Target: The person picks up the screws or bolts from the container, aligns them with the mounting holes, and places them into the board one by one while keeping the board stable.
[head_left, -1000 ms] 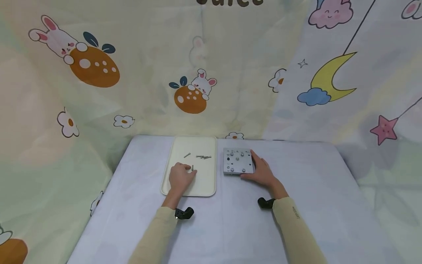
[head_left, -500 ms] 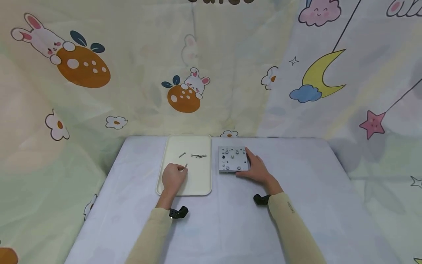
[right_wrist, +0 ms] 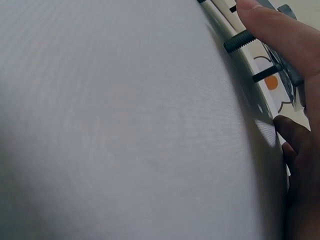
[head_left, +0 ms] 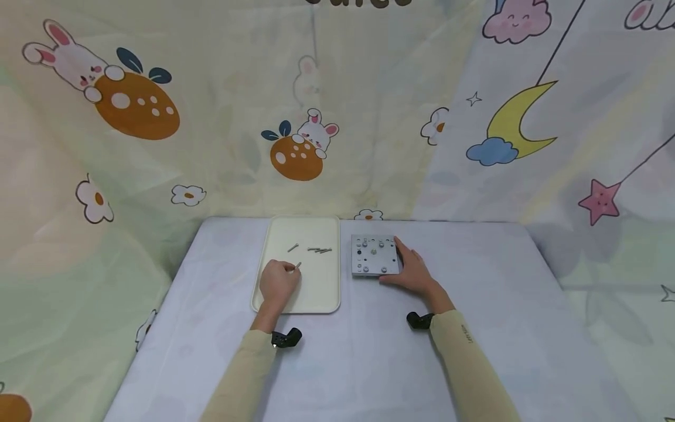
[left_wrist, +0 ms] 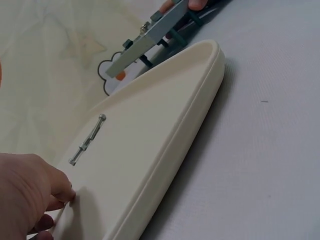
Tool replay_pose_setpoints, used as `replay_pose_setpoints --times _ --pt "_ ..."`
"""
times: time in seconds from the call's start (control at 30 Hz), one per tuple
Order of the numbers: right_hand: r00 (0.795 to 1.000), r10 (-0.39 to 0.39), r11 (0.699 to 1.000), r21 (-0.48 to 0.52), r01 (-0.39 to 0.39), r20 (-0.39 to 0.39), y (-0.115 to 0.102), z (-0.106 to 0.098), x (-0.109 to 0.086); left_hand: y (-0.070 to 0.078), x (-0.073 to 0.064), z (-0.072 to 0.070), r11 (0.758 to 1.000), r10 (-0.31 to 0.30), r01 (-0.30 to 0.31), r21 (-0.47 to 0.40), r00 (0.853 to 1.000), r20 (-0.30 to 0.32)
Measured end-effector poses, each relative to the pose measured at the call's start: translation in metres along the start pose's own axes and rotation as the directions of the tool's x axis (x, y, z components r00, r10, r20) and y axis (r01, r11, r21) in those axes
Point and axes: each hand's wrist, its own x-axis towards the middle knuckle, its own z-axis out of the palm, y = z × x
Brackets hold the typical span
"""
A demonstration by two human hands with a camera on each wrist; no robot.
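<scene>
My left hand (head_left: 278, 283) is over the cream tray (head_left: 319, 299), pinching a small bolt (head_left: 298, 265) between thumb and forefinger. In the left wrist view the left hand (left_wrist: 27, 192) comes down close to the tray floor, and the pinched bolt is hidden. My right hand (head_left: 415, 273) grips the square metal plate (head_left: 389, 258) at its near right corner, thumb along the front edge and fingers along the right side. Bolts are set in the plate's top, and a threaded shank (right_wrist: 240, 41) sticks out underneath, seen in the right wrist view.
Farther back on the tray lie a single bolt (head_left: 293, 248) and a small group of bolts (head_left: 320, 250). The tray and plate stand side by side on a white-covered table (head_left: 358, 351). Behind them hangs a printed cloth (head_left: 221, 135).
One second ago the left thumb and forefinger were apart around the bolt; they have closed on it, and it leans now. The right hand stays at the plate. The head view has shifted slightly.
</scene>
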Motion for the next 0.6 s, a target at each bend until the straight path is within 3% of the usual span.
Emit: replay_pose_setpoints --times 0.23,0.47,0.6 --pt "1.000 0.025 1.000 -0.015 -0.024 0.020 0.000 0.002 0.000 -0.004 -0.001 -0.001 0.998 0.040 -0.042 -0.047 0.998 -0.045" --pt "0.999 0.021 1.000 -0.004 -0.021 0.026 -0.003 0.000 0.001 0.000 0.001 -0.004 0.986 0.149 -0.156 -0.061 0.983 -0.109" --pt "0.999 0.041 0.999 -0.014 -0.040 0.031 -0.004 -0.001 0.001 0.008 0.002 -0.009 0.978 0.197 -0.201 -0.053 0.977 -0.082"
